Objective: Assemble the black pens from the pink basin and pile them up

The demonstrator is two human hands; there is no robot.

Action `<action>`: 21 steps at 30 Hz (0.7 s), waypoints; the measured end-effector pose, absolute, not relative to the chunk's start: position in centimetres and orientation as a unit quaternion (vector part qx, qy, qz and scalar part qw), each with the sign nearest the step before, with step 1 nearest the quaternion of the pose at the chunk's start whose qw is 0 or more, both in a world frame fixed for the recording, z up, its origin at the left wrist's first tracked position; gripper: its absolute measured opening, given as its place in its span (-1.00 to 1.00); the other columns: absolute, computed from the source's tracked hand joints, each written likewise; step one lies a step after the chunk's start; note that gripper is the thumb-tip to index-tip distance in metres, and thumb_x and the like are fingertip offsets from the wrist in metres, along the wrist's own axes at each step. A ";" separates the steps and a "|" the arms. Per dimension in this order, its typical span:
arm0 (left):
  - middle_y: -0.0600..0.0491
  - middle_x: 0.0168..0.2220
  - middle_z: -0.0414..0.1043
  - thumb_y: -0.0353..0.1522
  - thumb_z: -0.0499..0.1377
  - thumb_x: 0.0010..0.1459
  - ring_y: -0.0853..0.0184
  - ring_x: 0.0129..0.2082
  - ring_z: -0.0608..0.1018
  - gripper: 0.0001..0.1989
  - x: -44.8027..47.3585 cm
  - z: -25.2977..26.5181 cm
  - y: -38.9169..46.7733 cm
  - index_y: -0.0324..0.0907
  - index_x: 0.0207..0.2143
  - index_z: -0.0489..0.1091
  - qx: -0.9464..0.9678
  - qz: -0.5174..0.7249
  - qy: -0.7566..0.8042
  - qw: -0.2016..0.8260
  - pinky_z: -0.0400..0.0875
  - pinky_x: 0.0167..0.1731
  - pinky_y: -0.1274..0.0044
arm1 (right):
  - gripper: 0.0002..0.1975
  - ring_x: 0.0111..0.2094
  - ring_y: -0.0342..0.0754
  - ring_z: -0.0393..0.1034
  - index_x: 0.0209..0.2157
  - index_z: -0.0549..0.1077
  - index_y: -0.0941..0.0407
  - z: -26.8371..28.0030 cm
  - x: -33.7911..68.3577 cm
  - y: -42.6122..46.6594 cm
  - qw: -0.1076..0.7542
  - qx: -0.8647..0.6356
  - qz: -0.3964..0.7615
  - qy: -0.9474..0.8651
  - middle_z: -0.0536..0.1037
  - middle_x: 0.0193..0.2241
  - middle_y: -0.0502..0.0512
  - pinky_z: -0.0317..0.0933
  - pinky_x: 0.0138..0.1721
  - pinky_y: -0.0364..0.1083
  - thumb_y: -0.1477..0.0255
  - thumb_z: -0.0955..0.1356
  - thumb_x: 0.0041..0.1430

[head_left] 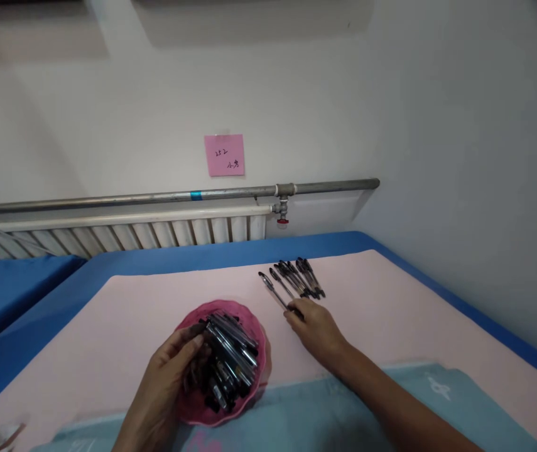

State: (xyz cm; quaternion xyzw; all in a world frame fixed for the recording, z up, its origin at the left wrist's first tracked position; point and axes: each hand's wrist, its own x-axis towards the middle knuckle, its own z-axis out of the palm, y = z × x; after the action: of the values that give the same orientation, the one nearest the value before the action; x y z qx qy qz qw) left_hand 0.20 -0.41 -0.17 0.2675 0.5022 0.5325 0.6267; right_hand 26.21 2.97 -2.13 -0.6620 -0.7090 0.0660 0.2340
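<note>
A pink scalloped bowl (pixel 262 342) holds a heap of clear-barrelled pens (pixel 230 351) with dark ends. Over the bowl's left side, my left hand (pixel 164 370) has its thumb and fingers closed around the dark end of a pen; the other fingers are partly hidden in shadow. To the right, my right hand (pixel 318 326) pinches the near end of a single capped pen (pixel 274 291), which lies slanted on the pink sheet. Just beyond that hand, several black-capped pens (pixel 300 279) lie side by side in a loose row.
A pink sheet (pixel 146 314) covers the blue-edged surface (pixel 230 251). Light-blue printed cloth (pixel 419 389) lies along the near side. A radiator (pixel 178 232), a metal pipe (pixel 146 198) with a red-handled valve (pixel 282 221), and a pink note (pixel 225 155) are at the wall.
</note>
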 end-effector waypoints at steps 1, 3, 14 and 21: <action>-0.02 -0.37 0.57 -0.45 0.30 -0.09 0.33 -0.43 0.57 -0.74 0.2 -0.3 -0.4 -0.23 -0.26 0.47 0.264 0.535 0.503 0.626 0.47 -0.36 0.52 | -0.80 -0.32 -0.07 0.40 -0.36 0.45 0.14 -2.3 26.6 3.8 0.219 -0.671 0.051 -0.706 0.52 -0.34 0.10 0.17 -0.30 -0.14 0.43 0.21 0.20; -0.01 -0.38 0.57 -0.45 0.31 -0.10 0.34 -0.45 0.57 -0.75 0.2 -0.3 -0.4 -0.23 -0.28 0.47 0.262 0.540 0.503 0.622 0.46 -0.38 0.53 | -0.79 -0.29 -0.03 0.40 -0.36 0.44 0.15 -2.6 27.1 5.1 0.196 -0.684 0.034 -0.702 0.52 -0.30 0.15 0.15 -0.30 -0.12 0.45 0.20 0.20; 0.07 -0.51 0.51 -0.38 0.35 -0.21 0.40 -0.53 0.51 -0.70 0.0 1.2 -0.6 -0.25 -0.34 0.46 0.264 0.571 0.516 0.582 0.40 -0.47 0.58 | -0.81 -0.23 0.13 0.39 -0.27 0.42 0.16 -2.8 27.2 7.8 0.135 -0.703 -0.025 -0.698 0.50 -0.23 0.29 0.17 -0.32 0.01 0.51 0.19 0.20; 0.00 -0.37 0.54 -0.27 0.25 -0.04 0.29 -0.37 0.52 -0.75 -0.2 -0.4 -0.3 -0.22 -0.30 0.48 0.422 0.525 0.547 0.497 0.36 -0.33 0.51 | -0.82 -0.27 -0.02 0.35 -0.35 0.40 0.13 -1.6 24.5 4.5 0.216 -0.608 -0.004 -0.764 0.48 -0.30 0.16 0.18 -0.25 -0.07 0.47 0.19 0.24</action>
State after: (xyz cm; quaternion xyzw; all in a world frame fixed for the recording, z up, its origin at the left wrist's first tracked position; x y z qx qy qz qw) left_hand -0.20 -0.34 -0.44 0.4219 0.5468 0.5251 0.4973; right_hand 24.53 4.46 -1.62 -0.6084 -0.7636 -0.0044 0.2163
